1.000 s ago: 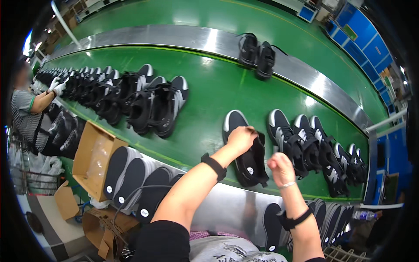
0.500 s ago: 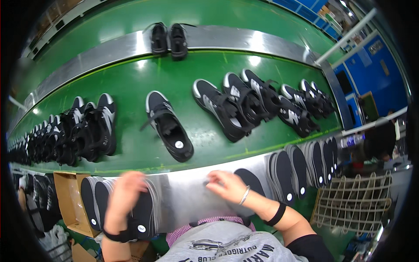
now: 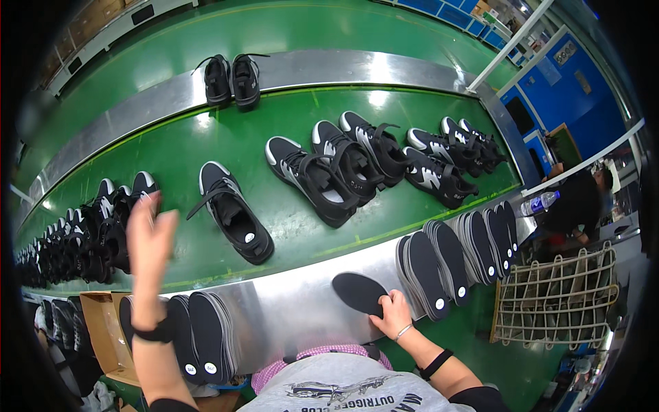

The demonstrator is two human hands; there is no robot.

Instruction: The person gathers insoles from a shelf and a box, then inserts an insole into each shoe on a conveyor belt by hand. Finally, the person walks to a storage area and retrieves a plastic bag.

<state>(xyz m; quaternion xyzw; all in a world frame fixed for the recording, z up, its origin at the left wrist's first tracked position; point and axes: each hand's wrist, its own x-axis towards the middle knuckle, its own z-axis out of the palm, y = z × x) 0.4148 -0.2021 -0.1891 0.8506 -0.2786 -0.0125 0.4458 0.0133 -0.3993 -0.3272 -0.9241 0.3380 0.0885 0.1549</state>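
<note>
The right hand [image 3: 391, 314] is in the lower middle of the frame, on the steel ledge [image 3: 288, 309]. Its fingers are bent down on the near edge of a black insole [image 3: 358, 291], which lies flat on the ledge; the hand presses or grips this edge, I cannot tell which. Just to the right of the hand stands a row of insoles [image 3: 453, 254] leaning one on another, going up toward the right side.

The left hand [image 3: 147, 240] is raised in the left part of the frame, open, with fingers stretched and close together, and it holds nothing. It is a little blurred. It hangs above the green belt [image 3: 206, 144], near a group of black shoes [image 3: 89, 233] at the left edge. One single shoe [image 3: 233, 213] lies on the belt to the right of this hand, with a round sticker inside.

More shoes [image 3: 371, 161] lie in a line in the upper right of the belt. A pair [image 3: 232, 79] stands on the far steel strip at the top. Below the left forearm a second stack of insoles [image 3: 199, 333] stands beside a cardboard box [image 3: 103, 329]. At the right edge there are a wire basket [image 3: 556, 299] and another person [image 3: 576, 206].
</note>
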